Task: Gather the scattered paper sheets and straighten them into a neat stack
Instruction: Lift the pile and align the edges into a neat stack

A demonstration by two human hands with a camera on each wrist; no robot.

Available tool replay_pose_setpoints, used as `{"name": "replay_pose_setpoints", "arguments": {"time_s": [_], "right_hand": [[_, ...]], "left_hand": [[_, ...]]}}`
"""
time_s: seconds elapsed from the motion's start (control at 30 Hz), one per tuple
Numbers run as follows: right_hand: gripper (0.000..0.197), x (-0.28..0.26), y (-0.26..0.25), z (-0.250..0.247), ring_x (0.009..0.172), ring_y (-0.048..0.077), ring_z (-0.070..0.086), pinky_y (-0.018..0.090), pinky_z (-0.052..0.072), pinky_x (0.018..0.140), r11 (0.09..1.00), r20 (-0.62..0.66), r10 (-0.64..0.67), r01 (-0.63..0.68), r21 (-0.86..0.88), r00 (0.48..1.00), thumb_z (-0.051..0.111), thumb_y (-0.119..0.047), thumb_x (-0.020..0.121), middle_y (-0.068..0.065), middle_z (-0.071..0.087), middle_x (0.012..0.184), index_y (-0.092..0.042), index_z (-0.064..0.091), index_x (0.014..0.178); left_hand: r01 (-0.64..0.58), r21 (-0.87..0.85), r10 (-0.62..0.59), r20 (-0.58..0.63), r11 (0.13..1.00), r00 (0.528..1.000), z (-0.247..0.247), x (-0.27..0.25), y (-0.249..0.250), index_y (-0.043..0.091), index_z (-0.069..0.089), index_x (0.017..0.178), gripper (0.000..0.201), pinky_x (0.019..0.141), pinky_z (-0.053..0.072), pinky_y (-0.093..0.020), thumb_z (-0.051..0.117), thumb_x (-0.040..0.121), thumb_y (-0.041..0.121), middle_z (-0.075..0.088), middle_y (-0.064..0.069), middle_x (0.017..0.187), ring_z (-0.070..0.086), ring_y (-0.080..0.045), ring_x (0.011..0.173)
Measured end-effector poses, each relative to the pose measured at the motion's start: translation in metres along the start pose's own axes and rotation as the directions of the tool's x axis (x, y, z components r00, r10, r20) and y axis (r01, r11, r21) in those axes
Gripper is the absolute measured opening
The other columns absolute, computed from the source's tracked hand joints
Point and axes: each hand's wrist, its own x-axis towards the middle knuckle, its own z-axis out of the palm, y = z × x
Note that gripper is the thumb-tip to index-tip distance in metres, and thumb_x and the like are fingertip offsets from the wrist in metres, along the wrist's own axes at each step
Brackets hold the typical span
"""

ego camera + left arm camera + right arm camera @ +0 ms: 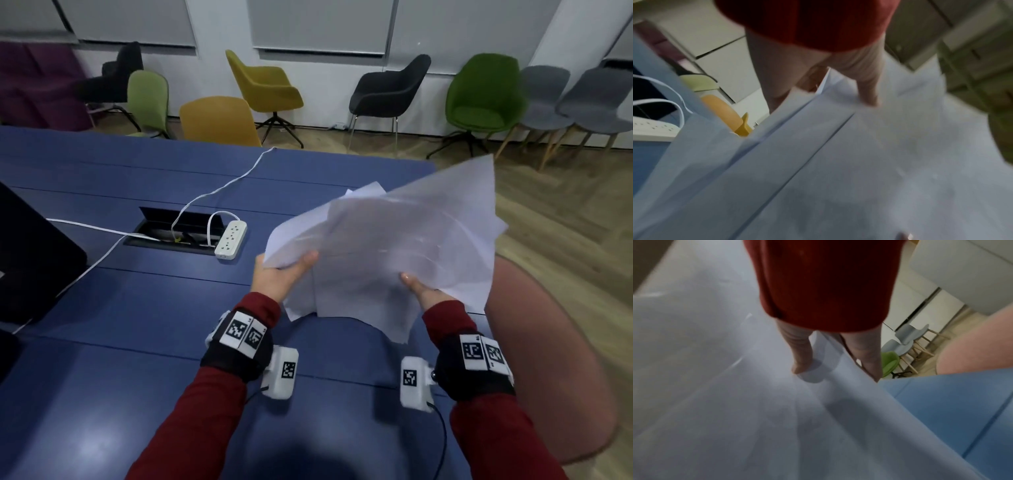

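Both hands grip uneven paper sheets, tilted up, fanning far-right.

The paper sheets look thin, matt and slightly translucent. The table has a smooth blue top with a faint sheen; the floor looks like wood.

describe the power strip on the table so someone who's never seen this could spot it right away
Start at the blue table and find the black open cable hatch sunk into its middle, left of the paper sheets held up in both hands. The power strip lies flat at the hatch's right end. It is the only white slab with rows of sockets, trailing a looped white cable.
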Motion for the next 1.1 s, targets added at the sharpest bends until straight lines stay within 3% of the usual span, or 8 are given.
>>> {"name": "replay_pose_setpoints", "arguments": {"time_s": [0.13, 0.37, 0.6, 0.7, 0.77, 0.83, 0.97, 1.1], "right_hand": [[0.073, 0.004, -0.005, -0.005, 0.132, 0.031, 0.041, 0.030, 0.025, 0.111, 0.998, -0.040, -0.027, 0.029, 0.049, 0.999, 0.046, -0.061, 0.085, 0.019, 0.043, 0.143, -0.009, 0.046, 0.136], [0.055, 0.015, 0.007, -0.001, 0.095, 0.020, 0.054, 0.002, 0.041, 0.055, 0.942, -0.246, -0.126, 0.194, 0.273, 0.961, 0.073, -0.024, 0.079, 0.016, 0.059, 0.101, 0.013, 0.055, 0.115], [0.052, 0.026, 0.012, -0.002, 0.086, 0.020, 0.045, 0.027, 0.034, 0.079, 0.922, -0.349, -0.120, 0.235, 0.309, 0.929, 0.074, -0.030, 0.077, 0.007, 0.045, 0.088, -0.002, 0.043, 0.108], [0.040, 0.033, 0.016, -0.012, 0.062, 0.018, 0.044, 0.019, 0.041, 0.062, 0.927, -0.332, -0.187, 0.278, 0.253, 0.924, 0.077, -0.031, 0.074, 0.002, 0.043, 0.070, -0.007, 0.047, 0.084], [0.044, 0.037, 0.019, -0.016, 0.065, 0.018, 0.049, 0.003, 0.040, 0.049, 0.930, -0.328, -0.217, 0.297, 0.216, 0.919, 0.077, -0.031, 0.074, 0.008, 0.052, 0.079, 0.002, 0.055, 0.092], [0.055, 0.039, 0.021, -0.017, 0.075, 0.021, 0.053, 0.016, 0.044, 0.062, 0.916, -0.341, -0.223, 0.315, 0.247, 0.913, 0.078, -0.033, 0.072, 0.010, 0.055, 0.085, 0.010, 0.056, 0.100], [0.039, 0.040, 0.025, -0.018, 0.058, 0.016, 0.045, 0.028, 0.039, 0.066, 0.920, -0.342, -0.204, 0.298, 0.253, 0.917, 0.078, -0.032, 0.072, 0.002, 0.043, 0.066, -0.007, 0.048, 0.074], [0.042, 0.035, 0.024, -0.018, 0.075, 0.021, 0.058, 0.026, 0.041, 0.078, 0.895, -0.303, -0.265, 0.351, 0.277, 0.915, 0.077, -0.023, 0.074, 0.011, 0.061, 0.082, 0.008, 0.058, 0.094]], "left_hand": [[-0.120, -0.172, 0.121, -0.005, 0.978, 0.993, -0.005, 0.011, 0.007, 0.017, 0.054, 0.083, 0.045, 0.074, 0.040, -0.035, 0.058, 0.077, 0.061, 0.050, -0.005, 0.086, 0.047, -0.020, 0.080], [-0.140, 0.097, 0.141, -0.005, 0.985, 0.990, -0.015, 0.030, -0.023, -0.008, 0.052, 0.064, 0.046, 0.064, 0.033, -0.028, 0.048, 0.094, 0.027, 0.044, -0.002, 0.068, 0.037, -0.012, 0.067], [-0.003, 0.114, -0.017, 0.170, 0.993, 0.985, -0.025, 0.033, -0.028, 0.018, 0.064, 0.097, 0.021, 0.090, 0.044, -0.022, 0.053, 0.090, 0.035, 0.064, 0.007, 0.099, 0.056, -0.011, 0.098], [-0.075, 0.182, 0.003, 0.365, 0.980, 0.931, -0.039, 0.032, -0.036, 0.024, 0.046, 0.133, 0.084, 0.111, 0.036, -0.037, 0.065, 0.065, 0.069, 0.051, 0.001, 0.140, 0.045, -0.015, 0.131], [-0.102, 0.191, 0.000, 0.470, 0.976, 0.883, -0.040, 0.025, -0.029, 0.031, 0.038, 0.134, 0.099, 0.111, 0.035, -0.035, 0.063, 0.051, 0.081, 0.048, 0.006, 0.139, 0.045, -0.009, 0.130], [-0.100, 0.138, 0.014, 0.522, 0.985, 0.853, -0.041, 0.020, -0.021, 0.035, 0.042, 0.129, 0.100, 0.106, 0.040, -0.030, 0.063, 0.044, 0.085, 0.055, 0.015, 0.130, 0.052, 0.002, 0.120], [-0.088, 0.032, 0.052, 0.587, 0.996, 0.808, -0.048, 0.014, -0.002, 0.024, 0.047, 0.131, 0.105, 0.100, 0.045, -0.028, 0.079, 0.041, 0.070, 0.056, 0.003, 0.132, 0.054, -0.010, 0.121], [-0.287, 0.320, 0.052, 0.582, 0.903, 0.812, -0.035, 0.003, 0.012, 0.049, 0.040, 0.126, 0.103, 0.109, 0.037, -0.026, 0.093, 0.038, 0.039, 0.051, 0.024, 0.131, 0.047, 0.010, 0.124]]}}
